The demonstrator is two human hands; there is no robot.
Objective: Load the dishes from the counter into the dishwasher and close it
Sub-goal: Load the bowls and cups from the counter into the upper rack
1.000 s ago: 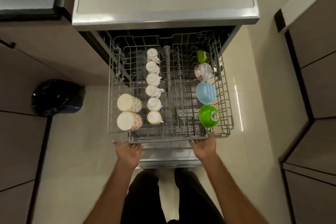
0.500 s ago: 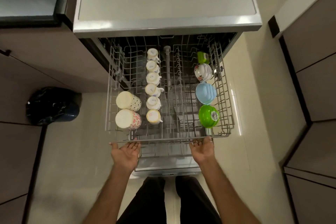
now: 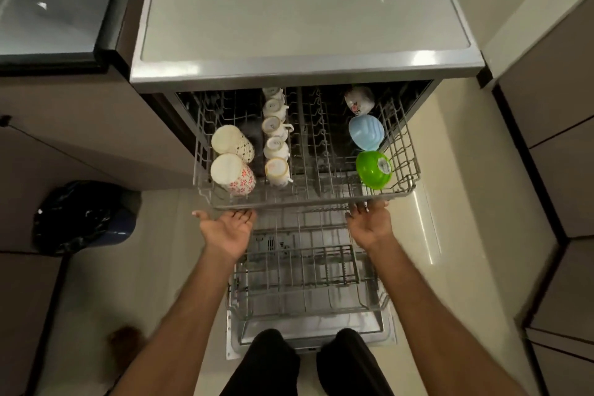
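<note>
No writing can be read. The small white cups [image 3: 276,167] in the upper rack [image 3: 321,199] carry dark stamps on their bases, and the green bowl [image 3: 373,169] beside them bears a pale sticker, all too blurred to make out.

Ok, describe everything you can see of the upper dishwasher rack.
The upper rack is a grey wire basket, seemingly coated metal, level and partway out of the dishwasher, its back hidden inside. It holds two large mugs at left, a row of small white cups mid-rack, and a floral bowl, a blue bowl and a green bowl at right. The left hand and right hand, palms up with fingers straight, are at its front rim.
</note>
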